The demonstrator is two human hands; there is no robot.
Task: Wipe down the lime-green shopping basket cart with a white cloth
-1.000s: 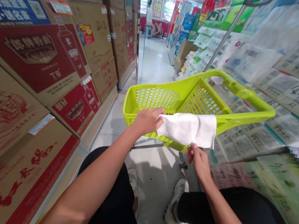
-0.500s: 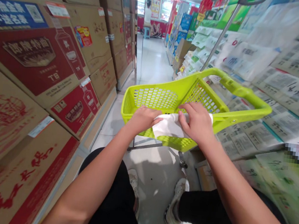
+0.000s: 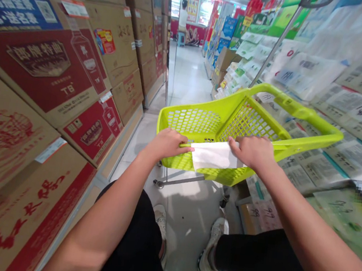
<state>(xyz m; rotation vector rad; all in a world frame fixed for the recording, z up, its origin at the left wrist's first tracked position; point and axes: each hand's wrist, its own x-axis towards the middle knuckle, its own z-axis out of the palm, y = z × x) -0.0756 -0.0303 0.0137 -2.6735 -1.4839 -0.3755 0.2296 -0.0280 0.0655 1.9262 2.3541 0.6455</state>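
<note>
A lime-green plastic shopping cart (image 3: 192,120) stands crosswise in front of me, its handle toward the right. My left hand (image 3: 169,145) is wrapped over the near rim of the basket, thumb and fingertip at the left end of a white cloth or paper sheet (image 3: 214,156). The sheet hangs flat over the outside of that rim. At the sheet's right end, my right hand (image 3: 255,152) curls over the same rim, with the thumb reaching onto the sheet. My fingers inside the basket are partly hidden.
Stacked cardboard boxes (image 3: 43,64) wall the left side. Packs of tissue paper (image 3: 347,113) with handwritten prices fill the right. A metal pole (image 3: 278,41) rises behind the cart. Farther down the aisle, a person (image 3: 183,18) sits on a blue stool (image 3: 181,39).
The cart has shifted to the right and turned slightly. My right hand has moved right along the rim, both hands now grip it, and the sheet lies flatter.
</note>
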